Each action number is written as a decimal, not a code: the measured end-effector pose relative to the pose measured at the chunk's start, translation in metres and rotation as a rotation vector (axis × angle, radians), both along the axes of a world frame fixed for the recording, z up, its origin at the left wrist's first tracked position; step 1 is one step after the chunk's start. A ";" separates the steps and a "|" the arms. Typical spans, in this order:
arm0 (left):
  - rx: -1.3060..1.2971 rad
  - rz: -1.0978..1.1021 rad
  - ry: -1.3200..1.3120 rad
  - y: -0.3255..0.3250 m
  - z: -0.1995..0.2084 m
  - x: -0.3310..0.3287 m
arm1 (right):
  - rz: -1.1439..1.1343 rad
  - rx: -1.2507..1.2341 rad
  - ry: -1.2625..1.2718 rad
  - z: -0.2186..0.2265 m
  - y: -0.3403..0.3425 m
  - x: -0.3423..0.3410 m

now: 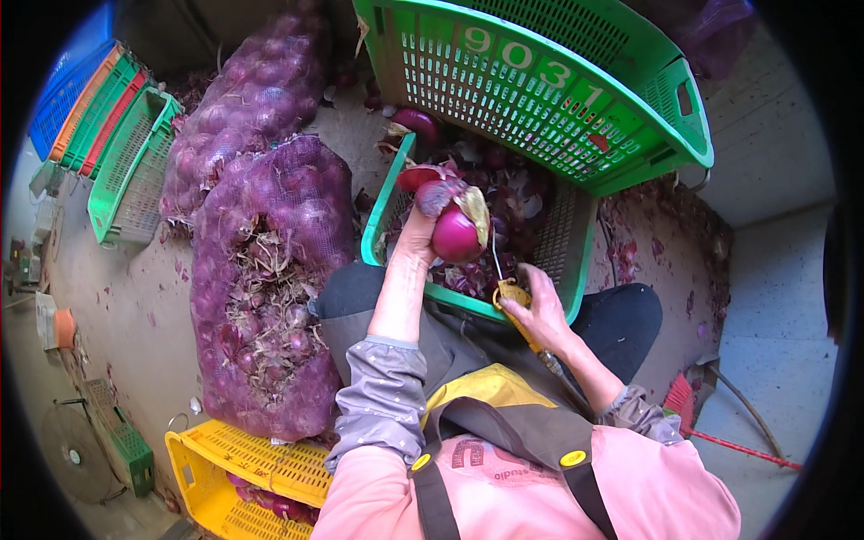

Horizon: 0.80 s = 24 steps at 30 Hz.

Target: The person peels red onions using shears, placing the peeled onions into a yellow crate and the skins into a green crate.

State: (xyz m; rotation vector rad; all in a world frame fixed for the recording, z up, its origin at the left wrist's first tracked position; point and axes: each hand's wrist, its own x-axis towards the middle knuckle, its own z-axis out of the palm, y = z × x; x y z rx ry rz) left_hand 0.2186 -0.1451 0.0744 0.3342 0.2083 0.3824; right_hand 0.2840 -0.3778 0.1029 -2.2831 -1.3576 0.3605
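My left hand (416,238) is closed around a red onion (456,238), held above a green crate (373,225). Part of the onion is smooth and shiny purple, while papery skin (472,207) hangs loose around its top. In my right hand (544,311) is a yellow air blow gun (511,292), its thin metal nozzle pointing up beside the onion. A hose (560,371) runs back from its handle along my right forearm. Onion skins (468,277) lie in the crate, which stands between my knees.
A tall green crate (540,81) tilts at the far side. To my left lean two purple mesh sacks of onions (270,211), the nearer torn open. A yellow crate (243,450) with onions sits lower left. Stacked crates (135,171), a fan (79,454) and a red broom (681,400) stand around.
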 end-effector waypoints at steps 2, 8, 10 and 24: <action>0.343 0.006 0.106 -0.004 0.003 -0.002 | -0.124 0.127 0.628 0.025 0.029 -0.009; -0.076 0.132 0.143 -0.034 0.015 0.003 | -0.326 0.307 1.269 0.052 0.063 -0.009; -0.928 0.339 0.133 0.000 0.000 0.004 | -0.146 0.308 0.668 0.055 0.061 -0.007; -0.207 0.376 -0.050 -0.028 0.064 -0.227 | 0.019 -0.816 -0.319 -0.033 0.018 0.063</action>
